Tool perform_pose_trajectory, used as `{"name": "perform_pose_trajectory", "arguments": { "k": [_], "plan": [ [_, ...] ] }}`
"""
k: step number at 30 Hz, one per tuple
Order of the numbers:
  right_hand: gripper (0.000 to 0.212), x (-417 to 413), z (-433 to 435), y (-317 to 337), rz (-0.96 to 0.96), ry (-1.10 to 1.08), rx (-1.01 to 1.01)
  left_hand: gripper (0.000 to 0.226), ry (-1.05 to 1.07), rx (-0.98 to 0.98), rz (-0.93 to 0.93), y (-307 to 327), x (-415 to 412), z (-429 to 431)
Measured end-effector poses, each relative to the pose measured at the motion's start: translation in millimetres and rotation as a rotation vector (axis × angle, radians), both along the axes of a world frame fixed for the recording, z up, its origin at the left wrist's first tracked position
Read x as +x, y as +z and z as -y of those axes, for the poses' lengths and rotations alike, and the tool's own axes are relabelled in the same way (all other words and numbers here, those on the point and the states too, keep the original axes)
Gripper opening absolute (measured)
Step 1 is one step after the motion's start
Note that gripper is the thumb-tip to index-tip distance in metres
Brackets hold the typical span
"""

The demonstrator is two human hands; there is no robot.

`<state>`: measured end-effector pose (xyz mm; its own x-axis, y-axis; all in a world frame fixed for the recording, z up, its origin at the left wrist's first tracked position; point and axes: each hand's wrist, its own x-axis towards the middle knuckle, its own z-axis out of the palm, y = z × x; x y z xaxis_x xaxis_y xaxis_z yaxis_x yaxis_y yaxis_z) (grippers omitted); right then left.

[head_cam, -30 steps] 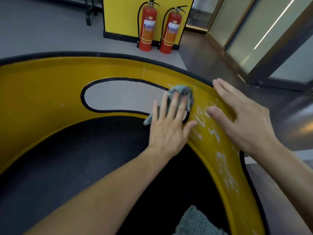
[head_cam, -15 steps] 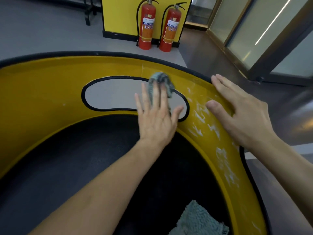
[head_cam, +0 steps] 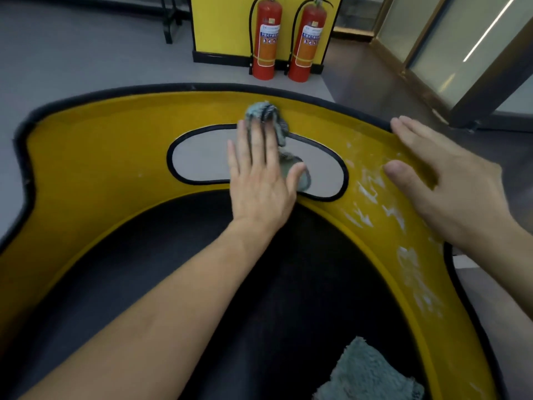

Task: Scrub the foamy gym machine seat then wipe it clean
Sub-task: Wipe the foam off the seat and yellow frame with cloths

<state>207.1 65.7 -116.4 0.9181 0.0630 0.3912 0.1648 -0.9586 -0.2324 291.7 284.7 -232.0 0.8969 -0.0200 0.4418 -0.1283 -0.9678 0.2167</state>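
Note:
The yellow gym machine seat shell [head_cam: 95, 157] curves around a black pad [head_cam: 202, 298] and has an oval cut-out [head_cam: 199, 160] in its back. My left hand [head_cam: 259, 180] lies flat with straight fingers, pressing a small grey-green scrub cloth [head_cam: 266, 112] against the yellow back at the cut-out's upper edge. My right hand [head_cam: 450, 183] rests flat on the shell's right rim. White foam streaks [head_cam: 403, 255] cover the yellow surface on the right side, below that hand.
A second, fluffy grey-green cloth [head_cam: 366, 373] lies on the black pad at the bottom right. Two red fire extinguishers [head_cam: 266, 39] stand on the grey floor behind the seat by a yellow panel. Glass doors [head_cam: 461, 47] are at the far right.
My left hand has slid the scrub cloth leftward and up, from the foamy area by the right hand to above the cut-out. My right hand has stayed on the rim.

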Motion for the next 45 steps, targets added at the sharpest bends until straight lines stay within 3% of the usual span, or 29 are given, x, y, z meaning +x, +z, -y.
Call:
{"name": "perform_pose_trajectory", "arguments": {
  "k": [4, 7, 11, 16, 19, 22, 25, 30, 37, 41, 45],
  "plan": [
    [0.078, 0.0, 0.2, 0.3, 0.008, 0.002, 0.025, 0.085, 0.105, -0.023, 0.008, 3.8, -0.7, -18.7],
    [0.075, -1.0, -1.2, 1.6, 0.012, -0.014, 0.011, 0.088, 0.071, -0.057, -0.016, 10.7, -3.5, 9.4],
    [0.076, -0.8, -2.5, 1.1, 0.024, -0.025, -0.02, 0.087, -0.09, -0.017, -0.01, 5.4, -13.7, 52.2],
    [0.075, 1.2, -2.2, -0.8, 0.037, -0.019, -0.022, 0.079, -0.485, 0.124, 0.007, -11.8, -34.7, 76.5],
    [0.075, 0.7, -1.4, -1.0, 0.036, -0.022, -0.032, 0.078, -0.36, 0.147, -0.003, -8.8, -27.8, 64.8],
    [0.076, 0.0, -0.6, -1.7, 0.032, -0.022, -0.037, 0.083, -0.07, -0.025, -0.038, 2.4, -10.2, 39.0],
    [0.075, -0.1, -0.4, -1.9, 0.032, -0.02, -0.034, 0.082, 0.03, -0.113, 0.0, 6.7, -4.6, 16.4],
    [0.075, 0.7, -0.5, -3.1, 0.043, -0.025, -0.028, 0.079, -0.022, -0.068, 0.01, 11.9, -11.2, 42.5],
    [0.068, 2.6, 0.1, -5.3, 0.065, -0.023, -0.034, 0.079, -0.585, 0.014, 0.0, -15.8, -43.4, 97.6],
    [0.072, 1.6, 0.4, -5.0, 0.06, -0.016, -0.053, 0.081, -0.389, 0.109, 0.032, -14.5, -25.2, 68.9],
    [0.073, 1.3, 0.7, -4.0, 0.055, -0.016, -0.05, 0.093, -0.234, 0.046, 0.047, 1.8, -7.6, 41.8]
  ]
}}
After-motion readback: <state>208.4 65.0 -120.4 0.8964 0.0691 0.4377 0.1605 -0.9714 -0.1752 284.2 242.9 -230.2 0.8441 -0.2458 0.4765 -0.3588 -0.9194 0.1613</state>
